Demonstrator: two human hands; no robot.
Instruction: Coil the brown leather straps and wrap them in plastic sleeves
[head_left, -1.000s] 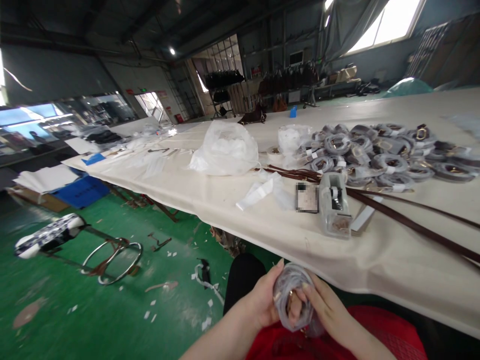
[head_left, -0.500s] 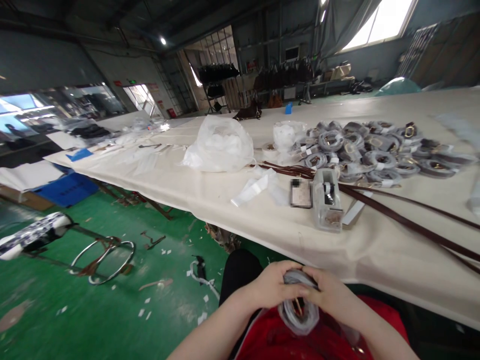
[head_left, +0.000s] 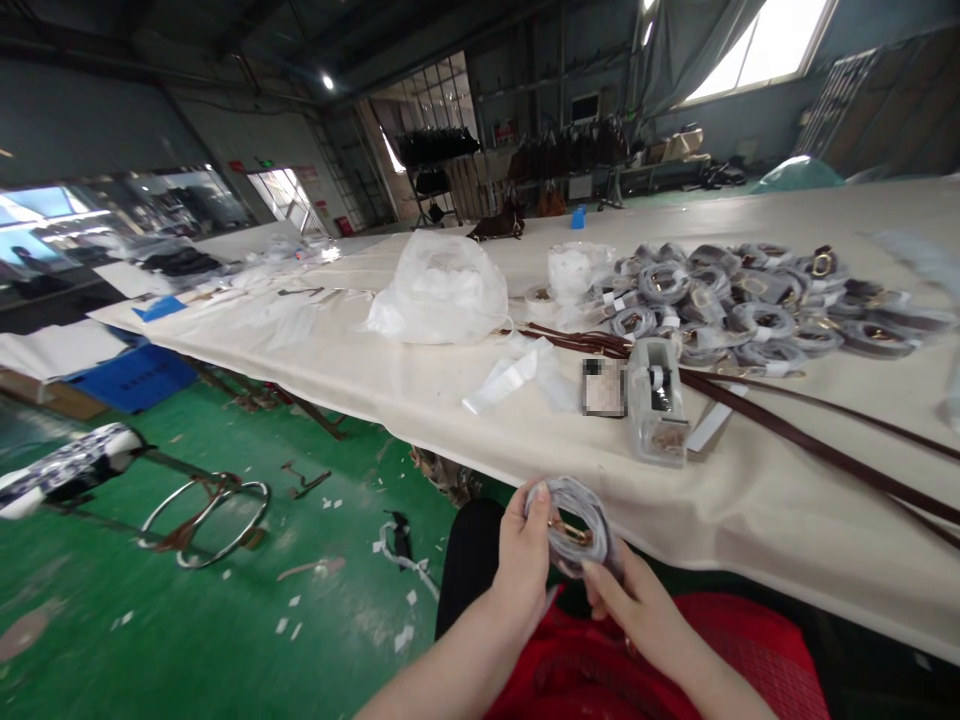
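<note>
A coiled strap (head_left: 589,510) wrapped in clear plastic is held above my lap, close to the table's front edge. Gold-coloured metal hardware shows inside its ring. My left hand (head_left: 526,540) grips the coil's left side, thumb on top. At the lower right, my right hand (head_left: 626,590) pinches the rim between thumb and fingers; some of those fingers are hidden. Beyond my hands, a tape dispenser (head_left: 658,405) stands on the table, with long brown leather straps (head_left: 795,425) running past it to the right.
Many similar wrapped coils (head_left: 757,315) are heaped at the table's right. A white plastic bag (head_left: 442,290) sits mid-table, with clear plastic strips (head_left: 514,375) before it. A stool (head_left: 75,465) stands on the green floor at left. The table edge (head_left: 480,470) runs just beyond my knees.
Both hands have lifted the coil up and forward, away from my body. My left hand has shifted to the coil's left side and my right to its lower right, turning its face upward.
</note>
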